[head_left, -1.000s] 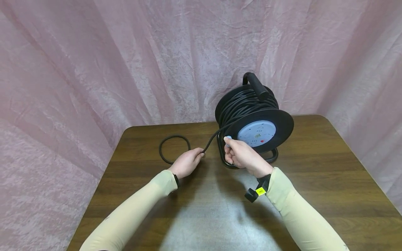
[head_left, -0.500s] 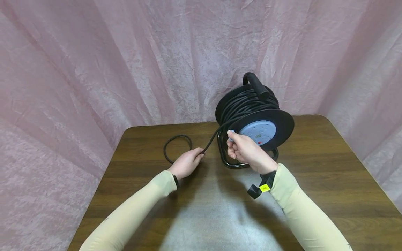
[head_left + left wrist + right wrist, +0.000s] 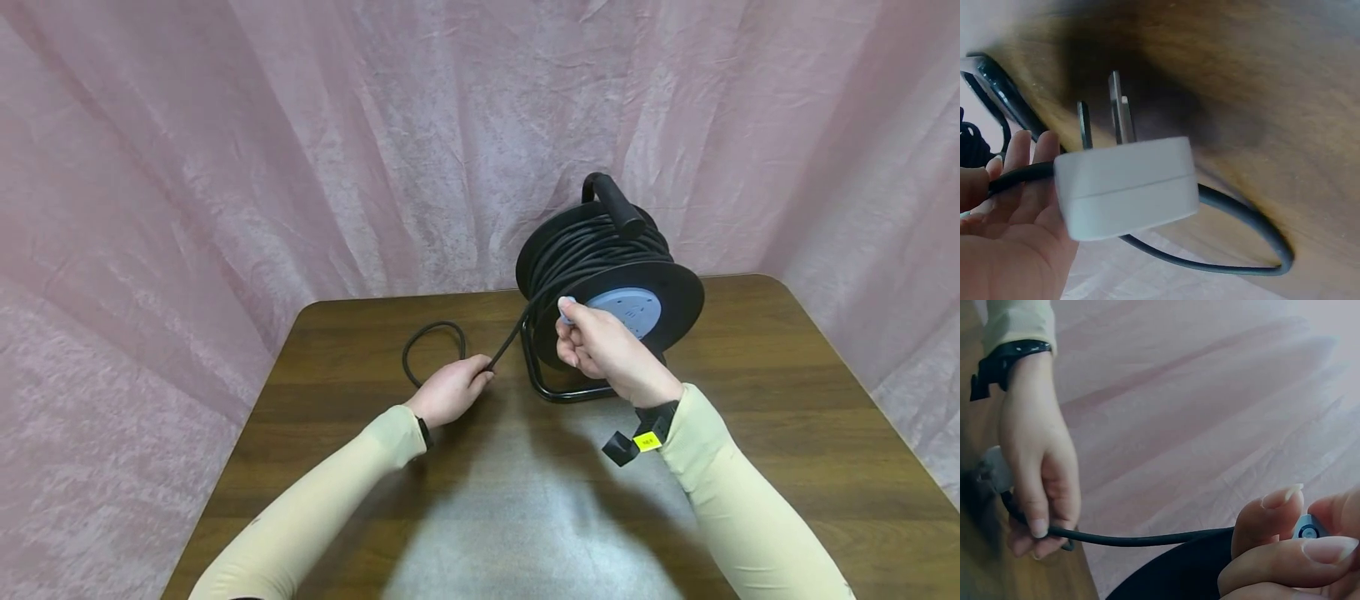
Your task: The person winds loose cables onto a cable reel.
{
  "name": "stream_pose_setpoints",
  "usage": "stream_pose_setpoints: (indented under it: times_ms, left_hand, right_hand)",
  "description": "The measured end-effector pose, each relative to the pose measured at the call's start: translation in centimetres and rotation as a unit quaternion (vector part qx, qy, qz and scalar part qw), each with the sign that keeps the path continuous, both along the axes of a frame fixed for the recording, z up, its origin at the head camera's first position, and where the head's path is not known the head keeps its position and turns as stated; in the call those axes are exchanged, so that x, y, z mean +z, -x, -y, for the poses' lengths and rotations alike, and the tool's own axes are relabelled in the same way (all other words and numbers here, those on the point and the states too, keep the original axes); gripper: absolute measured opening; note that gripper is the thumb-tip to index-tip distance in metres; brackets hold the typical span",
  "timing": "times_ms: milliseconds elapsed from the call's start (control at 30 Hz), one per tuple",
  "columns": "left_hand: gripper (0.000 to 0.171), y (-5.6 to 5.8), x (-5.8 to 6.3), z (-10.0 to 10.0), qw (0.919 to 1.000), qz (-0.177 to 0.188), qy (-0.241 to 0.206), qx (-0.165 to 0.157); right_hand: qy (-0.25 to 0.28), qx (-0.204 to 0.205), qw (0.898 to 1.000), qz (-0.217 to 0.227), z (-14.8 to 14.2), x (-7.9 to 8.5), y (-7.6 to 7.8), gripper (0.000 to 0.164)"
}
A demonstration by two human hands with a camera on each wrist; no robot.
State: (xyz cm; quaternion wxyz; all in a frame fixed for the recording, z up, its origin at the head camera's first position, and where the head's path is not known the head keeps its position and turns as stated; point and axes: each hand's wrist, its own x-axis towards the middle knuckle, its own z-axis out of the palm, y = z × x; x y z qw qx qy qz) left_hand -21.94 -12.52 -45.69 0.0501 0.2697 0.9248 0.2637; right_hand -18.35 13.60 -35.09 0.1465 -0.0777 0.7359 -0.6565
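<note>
A black cable reel (image 3: pixel 681 293) with a light blue socket panel (image 3: pixel 636 310) stands at the table's back right, wound with black cable. My right hand (image 3: pixel 609 348) pinches a small light blue knob (image 3: pixel 1307 527) in front of the flange. To the left, my left hand (image 3: pixel 453 390) holds the cable (image 3: pixel 509 340) between thumb and fingers, and the cable runs up from there to the drum. In the left wrist view a white plug (image 3: pixel 1129 190) with metal prongs hangs beside the left palm. The head view hides this plug.
A loop of loose cable (image 3: pixel 432 324) lies on the wooden table (image 3: pixel 337 350) beyond the left hand. The reel's black tube stand (image 3: pixel 558 395) rests on the tabletop, with a carrying handle (image 3: pixel 621 207) above. Pink curtains (image 3: pixel 420 142) hang behind and at both sides.
My right hand has moved up and to the right with the knob, and the reel has turned. The loose loop has shrunk and shifted right. My left hand has barely moved.
</note>
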Motion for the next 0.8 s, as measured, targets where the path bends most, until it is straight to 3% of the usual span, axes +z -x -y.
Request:
stream_pose_setpoints:
  times_ms: [300, 800]
  left_hand:
    - [0.025, 0.0, 0.2, -0.1, 0.9999, -0.006, -0.010, -0.005]
    - [0.025, -0.1, 0.0, 0.6, 0.9998, -0.007, 0.018, 0.010]
  right_hand:
    - [0.018, 0.001, 1.000, -0.018, -1.3, 0.7, 0.0, 0.055]
    - [0.021, -0.004, 0.999, -0.032, -2.9, 1.7, 0.1, 0.055]
